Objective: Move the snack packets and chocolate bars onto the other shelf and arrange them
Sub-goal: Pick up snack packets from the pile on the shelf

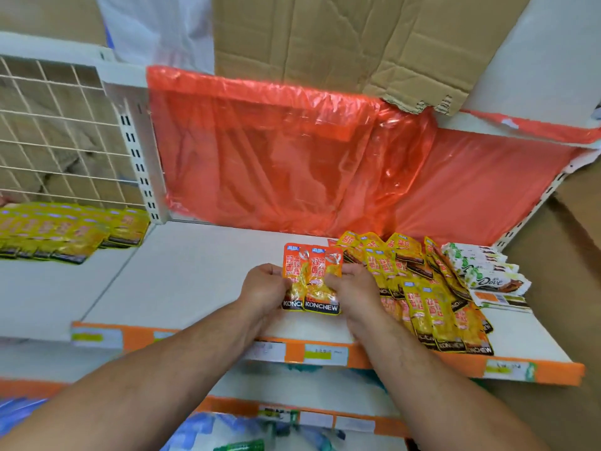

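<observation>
Two orange KONCHEW snack packets [312, 278] are held side by side above the white shelf [195, 271]. My left hand [263, 289] grips their left edge and my right hand [354, 289] grips their right edge. To the right lies a heap of several yellow KONCHEW packets [432, 294]. Dove chocolate bars [487, 275] are stacked at the shelf's far right. On the neighbouring shelf to the left, several yellow packets [65, 229] stand in neat rows.
Red plastic sheeting [292, 157] covers the shelf's back wall, with flattened cardboard [357, 43] above it. A wire grid panel [58, 131] backs the left shelf. Orange price strips [325, 353] line the shelf's front edge. Lower shelves hold blue packages [201, 431].
</observation>
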Tool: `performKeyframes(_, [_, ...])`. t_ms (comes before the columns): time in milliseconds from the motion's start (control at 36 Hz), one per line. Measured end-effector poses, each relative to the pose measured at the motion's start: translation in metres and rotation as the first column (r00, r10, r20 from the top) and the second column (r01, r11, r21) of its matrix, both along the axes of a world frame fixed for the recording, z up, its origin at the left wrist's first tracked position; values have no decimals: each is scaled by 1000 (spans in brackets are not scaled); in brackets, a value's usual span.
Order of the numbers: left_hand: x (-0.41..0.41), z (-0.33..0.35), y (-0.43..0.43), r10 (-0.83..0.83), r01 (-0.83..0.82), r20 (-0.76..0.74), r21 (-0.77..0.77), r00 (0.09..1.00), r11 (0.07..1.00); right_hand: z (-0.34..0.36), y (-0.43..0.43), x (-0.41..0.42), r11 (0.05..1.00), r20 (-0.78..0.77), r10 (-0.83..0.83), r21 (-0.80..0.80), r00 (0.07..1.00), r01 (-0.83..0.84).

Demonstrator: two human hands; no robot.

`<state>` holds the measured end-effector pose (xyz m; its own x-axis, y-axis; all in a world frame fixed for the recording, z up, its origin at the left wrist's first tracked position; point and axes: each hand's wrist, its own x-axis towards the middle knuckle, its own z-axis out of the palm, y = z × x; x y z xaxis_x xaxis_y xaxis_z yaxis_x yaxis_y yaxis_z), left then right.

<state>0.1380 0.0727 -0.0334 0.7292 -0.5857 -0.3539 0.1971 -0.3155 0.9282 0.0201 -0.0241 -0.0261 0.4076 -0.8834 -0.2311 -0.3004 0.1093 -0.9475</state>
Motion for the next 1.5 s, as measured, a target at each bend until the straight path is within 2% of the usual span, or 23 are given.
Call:
performKeyframes(389, [91, 11, 146, 126, -127, -8, -52, 992, 991, 8, 130, 107, 991, 46, 131, 37, 990, -132])
performKeyframes(639, [131, 7, 205, 199, -201, -29, -55, 980, 978, 12, 190, 152, 981, 77, 189, 33, 979, -192])
performKeyframes(1083, [204, 3, 228, 331, -333, -52, -49, 942, 942, 4, 198, 244, 934, 47, 353, 32, 934, -355])
performKeyframes(1194, [231, 9, 234, 355, -355, -6, -24, 935, 935, 9, 192, 278, 908, 39, 418, 19, 908, -419])
performKeyframes(1500, [287, 8, 276, 513, -513, -2, -15, 858, 858, 1, 216, 359, 832, 34, 552, 52, 833, -553])
